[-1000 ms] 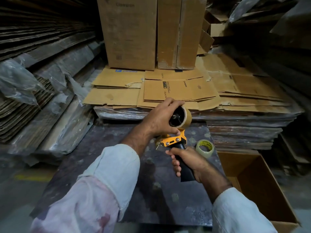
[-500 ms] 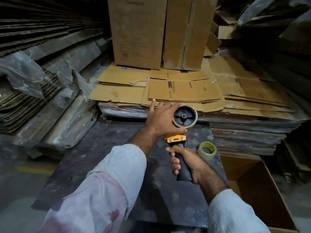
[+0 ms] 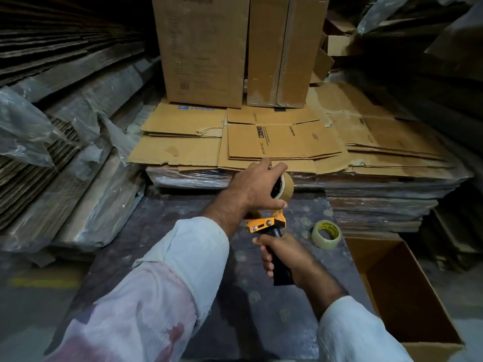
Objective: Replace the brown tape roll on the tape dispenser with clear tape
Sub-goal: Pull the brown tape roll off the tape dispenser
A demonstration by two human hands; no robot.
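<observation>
An orange tape dispenser [image 3: 266, 223] with a black handle is held upright above the dark table [image 3: 183, 231]. My right hand [image 3: 283, 253] is wrapped around the handle. My left hand [image 3: 254, 188] grips the brown tape roll [image 3: 286, 188] at the dispenser's top, fingers over its rim and thumb under it. The roll is turned edge-on, its hub mostly hidden by my fingers. A clear tape roll [image 3: 326, 234] with a yellow-printed core lies flat on the table just right of the dispenser.
An open cardboard box [image 3: 407, 296] stands at the table's right edge. Flattened cartons [image 3: 274, 142] are stacked behind the table, with upright boxes [image 3: 203, 50] beyond. Plastic-wrapped cardboard bundles [image 3: 78, 158] lean on the left.
The dispenser has been twisted, so the roll's open face no longer points at me and shows edge-on. My left hand has closed more tightly over the roll.
</observation>
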